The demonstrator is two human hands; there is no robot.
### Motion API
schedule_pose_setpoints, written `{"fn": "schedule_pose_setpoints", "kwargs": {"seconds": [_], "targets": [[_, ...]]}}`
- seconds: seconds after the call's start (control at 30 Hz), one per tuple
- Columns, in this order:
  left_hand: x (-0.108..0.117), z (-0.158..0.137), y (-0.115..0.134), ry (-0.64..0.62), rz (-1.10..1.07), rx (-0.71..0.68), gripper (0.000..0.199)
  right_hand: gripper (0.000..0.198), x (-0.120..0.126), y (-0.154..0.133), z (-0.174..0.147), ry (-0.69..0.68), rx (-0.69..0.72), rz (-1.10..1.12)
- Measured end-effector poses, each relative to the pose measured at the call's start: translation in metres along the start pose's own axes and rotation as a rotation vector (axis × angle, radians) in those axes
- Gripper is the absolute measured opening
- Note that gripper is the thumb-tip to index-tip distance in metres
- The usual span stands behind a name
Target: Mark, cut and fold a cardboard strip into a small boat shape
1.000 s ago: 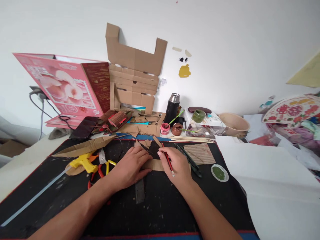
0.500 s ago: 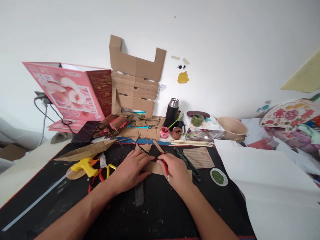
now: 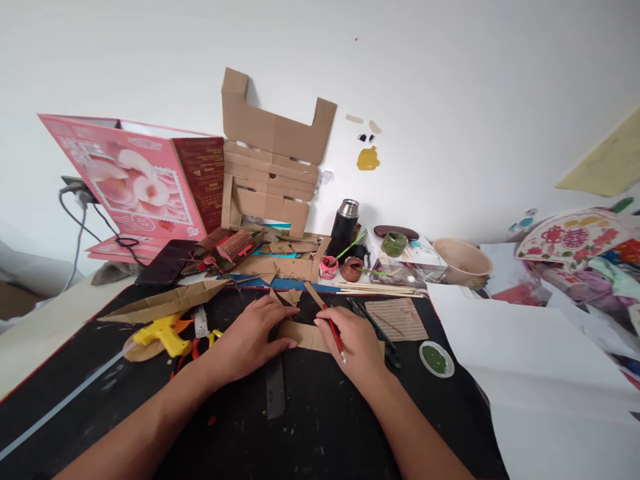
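Note:
My right hand closes around a red pencil, its white-tipped end leaning toward me. Under that hand lies a cardboard strip on the black mat. At the strip's left end my left hand rests with thumb and fingers apart. A dark flat strip sticks out below the left hand; its other end is hidden. Small cardboard scraps and a narrow cardboard piece lie just beyond the hands.
To the left lie a yellow glue gun with a long glue stick and partly hidden red-and-yellow-handled tools. On the right are a corrugated cardboard piece, a lid of green paint and white paper. Paint jars and a black flask stand behind.
My left hand has slid slightly left and toward me, showing more of the cardboard strip. My right hand keeps the pencil nearly in place. The view has shifted slightly.

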State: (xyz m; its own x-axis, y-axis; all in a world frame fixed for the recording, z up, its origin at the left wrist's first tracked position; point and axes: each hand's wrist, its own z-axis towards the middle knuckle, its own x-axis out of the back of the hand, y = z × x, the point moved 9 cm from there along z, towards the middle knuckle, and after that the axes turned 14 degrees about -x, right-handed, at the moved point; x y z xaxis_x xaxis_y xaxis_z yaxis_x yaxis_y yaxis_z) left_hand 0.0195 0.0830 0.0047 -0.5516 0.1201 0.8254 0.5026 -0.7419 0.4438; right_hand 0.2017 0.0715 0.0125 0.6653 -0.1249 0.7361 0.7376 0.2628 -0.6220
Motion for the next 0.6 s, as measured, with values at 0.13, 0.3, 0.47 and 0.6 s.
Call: {"fn": "schedule_pose_setpoints", "kwargs": {"seconds": [0.13,0.3,0.47,0.6], "targets": [[0.0,0.0,-0.007,0.014,-0.199,0.106,0.018,0.021,-0.001,-0.003,-0.001,-0.006,0.002,0.024],[0.02,-0.002,-0.023,0.137,-0.317,0.185,0.026,0.024,0.015,0.0,0.002,0.083,-0.009,0.138],[0.049,-0.009,-0.04,0.332,-0.337,0.256,0.04,0.031,0.032,0.025,0.009,0.2,-0.203,0.358],[0.055,-0.015,-0.048,0.417,-0.371,0.311,0.051,0.05,0.032,0.047,0.01,0.211,-0.465,0.596]]}}
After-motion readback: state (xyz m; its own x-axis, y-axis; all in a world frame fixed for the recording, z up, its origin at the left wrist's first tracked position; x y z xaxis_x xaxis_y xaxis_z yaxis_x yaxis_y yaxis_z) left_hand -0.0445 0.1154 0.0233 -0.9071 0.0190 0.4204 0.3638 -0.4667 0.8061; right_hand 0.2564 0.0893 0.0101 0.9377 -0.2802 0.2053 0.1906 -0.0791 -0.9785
